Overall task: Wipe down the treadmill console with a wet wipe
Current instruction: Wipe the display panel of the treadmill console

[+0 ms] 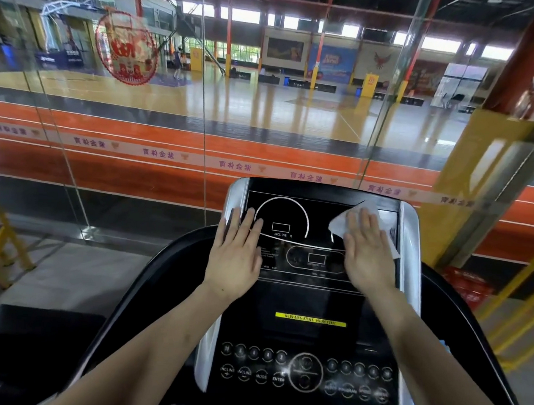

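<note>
The treadmill console (310,300) is a black glossy panel with silver side trims, a dark display at the top and round buttons low down. My right hand (368,254) lies flat on the upper right of the display, pressing a white wet wipe (340,221) against it; the wipe sticks out past my fingers to the left, top and right. My left hand (236,253) rests flat with fingers spread on the display's upper left, by the silver trim, holding nothing.
A glass wall (139,133) stands just beyond the console, with an orange track and a basketball court behind it. Black handrails (150,273) curve down both sides of the console. Yellow railing (514,302) stands at right and far left.
</note>
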Demonstrator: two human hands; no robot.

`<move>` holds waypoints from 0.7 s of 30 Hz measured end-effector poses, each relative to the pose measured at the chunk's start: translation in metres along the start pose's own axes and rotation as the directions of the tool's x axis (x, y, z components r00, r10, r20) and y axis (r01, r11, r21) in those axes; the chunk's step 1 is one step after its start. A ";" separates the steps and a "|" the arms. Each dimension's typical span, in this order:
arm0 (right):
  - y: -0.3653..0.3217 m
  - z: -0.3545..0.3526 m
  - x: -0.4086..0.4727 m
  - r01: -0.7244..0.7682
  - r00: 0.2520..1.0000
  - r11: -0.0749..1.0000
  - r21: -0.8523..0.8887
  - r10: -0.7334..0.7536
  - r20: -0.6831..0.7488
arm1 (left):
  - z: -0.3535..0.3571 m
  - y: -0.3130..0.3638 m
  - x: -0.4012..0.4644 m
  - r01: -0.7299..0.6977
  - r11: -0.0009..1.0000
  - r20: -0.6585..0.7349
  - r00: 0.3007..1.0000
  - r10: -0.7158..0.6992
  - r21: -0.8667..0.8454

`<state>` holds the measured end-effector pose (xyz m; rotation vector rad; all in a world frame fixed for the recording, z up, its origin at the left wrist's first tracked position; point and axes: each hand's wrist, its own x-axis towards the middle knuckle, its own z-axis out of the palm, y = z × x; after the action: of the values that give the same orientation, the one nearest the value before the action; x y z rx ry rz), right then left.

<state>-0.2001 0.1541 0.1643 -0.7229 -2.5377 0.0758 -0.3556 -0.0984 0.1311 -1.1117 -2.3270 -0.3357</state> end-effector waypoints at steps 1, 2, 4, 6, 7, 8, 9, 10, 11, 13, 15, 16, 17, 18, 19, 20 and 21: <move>-0.005 0.001 0.002 -0.050 0.999 0.999 0.013 0.050 -0.002 | -0.001 0.006 0.003 0.001 1.000 -0.005 1.000 -0.002 -0.017; -0.019 0.004 0.005 -0.064 0.998 0.998 0.021 0.064 -0.001 | -0.001 0.012 0.005 0.002 0.999 -0.011 1.000 -0.003 -0.034; -0.052 0.016 0.010 0.044 0.999 0.999 0.022 -0.044 0.012 | 0.002 0.021 0.008 0.000 0.998 -0.016 1.000 -0.001 -0.058; -0.071 0.026 0.011 0.206 0.978 0.978 0.001 -0.206 0.041 | 0.005 0.026 0.010 -0.006 0.998 -0.003 1.000 0.006 -0.062; -0.065 0.025 0.013 0.249 0.967 0.968 -0.024 -0.248 0.053 | 0.006 0.029 0.010 -0.014 0.998 0.004 1.000 0.014 -0.062; -0.048 0.021 0.014 0.249 0.968 0.967 -0.047 -0.246 0.052 | 0.007 0.034 0.012 -0.024 0.997 0.009 1.000 0.025 -0.067; -0.024 0.016 0.012 0.211 0.977 0.975 -0.066 -0.208 0.041 | 0.008 0.039 0.013 -0.034 0.996 0.011 0.999 0.035 -0.076; 0.001 0.010 0.007 0.146 0.989 0.986 -0.084 -0.145 0.021 | 0.008 0.046 0.014 -0.044 0.995 0.009 0.999 0.045 -0.089; 0.026 0.003 0.000 0.075 0.997 0.993 -0.094 -0.075 0.004 | 0.008 0.052 0.016 -0.052 0.994 0.004 0.999 0.053 -0.101; 0.052 -0.007 -0.009 -0.027 1.000 0.996 -0.085 0.027 -0.001 | 0.007 0.063 0.020 -0.062 0.991 0.001 0.998 0.063 -0.119; 0.039 -0.004 -0.008 -0.091 0.996 0.996 -0.018 0.090 -0.007 | 0.007 0.072 0.024 -0.064 0.990 0.010 0.998 0.066 -0.123; 0.025 0.000 -0.004 -0.097 0.995 0.995 0.021 0.097 -0.011 | 0.007 0.075 0.025 -0.066 0.990 0.011 0.998 0.068 -0.127; 0.011 0.004 -0.001 -0.074 0.997 0.996 0.041 0.075 -0.009 | 0.007 0.078 0.026 -0.069 0.989 0.008 0.997 0.070 -0.133; 0.001 0.007 0.002 -0.034 0.999 0.998 0.043 0.034 0.005 | 0.008 0.080 0.027 -0.072 0.988 0.003 0.997 0.073 -0.136; -0.004 0.008 0.005 0.009 1.000 1.000 0.028 -0.010 0.024 | 0.008 0.081 0.029 -0.077 0.988 -0.002 0.997 0.077 -0.137; -0.002 0.006 0.009 0.036 0.998 0.999 0.012 -0.037 0.043 | 0.008 0.082 0.032 -0.080 0.987 -0.003 0.997 0.080 -0.140; 0.006 0.003 0.011 0.046 0.998 0.999 -0.007 -0.046 0.049 | 0.008 0.084 0.035 -0.082 0.986 -0.003 0.997 0.082 -0.144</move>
<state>-0.2070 0.1657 0.1652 -0.6733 -2.6014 0.0689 -0.3112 -0.0191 0.1438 -1.2733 -2.2811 -0.4779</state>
